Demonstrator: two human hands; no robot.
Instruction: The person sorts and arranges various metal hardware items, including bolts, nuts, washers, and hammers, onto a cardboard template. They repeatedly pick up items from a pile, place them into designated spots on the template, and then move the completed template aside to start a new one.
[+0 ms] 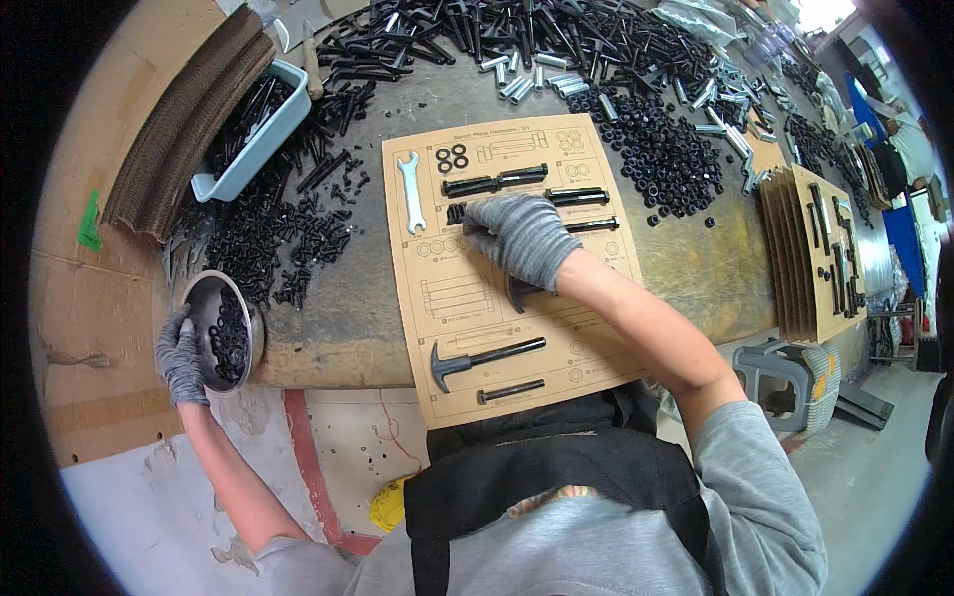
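Observation:
My left hand, in a grey glove, grips the rim of a tilted metal bowl at the table's front edge. Black rings lie inside the bowl. My gloved right hand is over a printed cardboard sheet, fingers curled together beside small black pieces; anything in its fingertips is hidden. On the sheet lie an open-end wrench, several black washers, black bolts, a T-shaped black part and a single bolt. Another dark part shows partly beneath my right hand.
Loose black screws cover the left of the table, below a light-blue bin. Black nuts, silver tubes and T-shaped parts are heaped at the back. Filled cardboard sheets stand stacked at right.

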